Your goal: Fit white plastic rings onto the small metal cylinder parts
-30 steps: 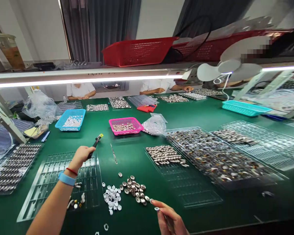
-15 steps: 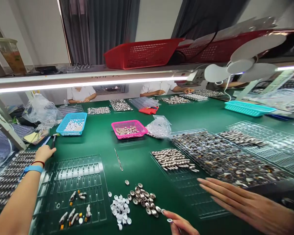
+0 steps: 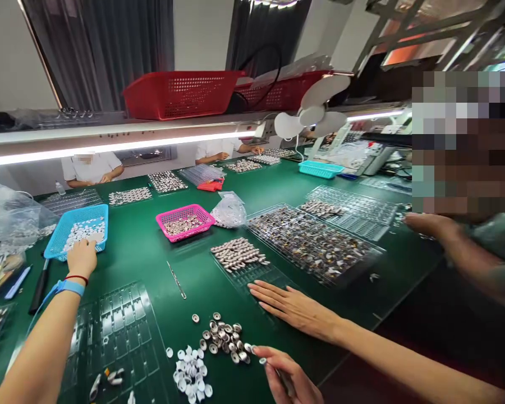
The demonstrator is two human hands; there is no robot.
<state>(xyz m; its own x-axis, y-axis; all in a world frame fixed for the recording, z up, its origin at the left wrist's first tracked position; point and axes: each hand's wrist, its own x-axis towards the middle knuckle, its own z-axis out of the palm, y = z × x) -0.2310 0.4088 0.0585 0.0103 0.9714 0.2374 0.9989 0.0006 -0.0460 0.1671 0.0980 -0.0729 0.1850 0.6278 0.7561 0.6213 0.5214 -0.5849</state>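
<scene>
My left hand (image 3: 81,259), with a blue band and a red cord at the wrist, is bent over the near rim of a blue basket (image 3: 55,238). Its fingertips are partly hidden among the small white pieces (image 3: 82,231) inside. At the bottom, my right hand (image 3: 288,373) pinches a small round white piece (image 3: 262,361) between thumb and forefinger. Just left of it lie a pile of silvery round caps (image 3: 224,335) and a heap of white caps (image 3: 190,375). A clear tray (image 3: 128,320) near my left forearm holds a few grey parts with orange bits.
A co-worker's flat hand (image 3: 294,310) reaches in from the right over a partly filled clear tray (image 3: 239,255). Also here are tweezers (image 3: 177,280), a hammer (image 3: 38,289), a pink basket (image 3: 185,221), a plastic bag (image 3: 229,210) and a large filled tray (image 3: 311,244).
The view has turned right, bringing a co-worker into sight. My left hand has moved from beside the hammer to the blue basket, which now hides the hammer's head. My right hand still pinches.
</scene>
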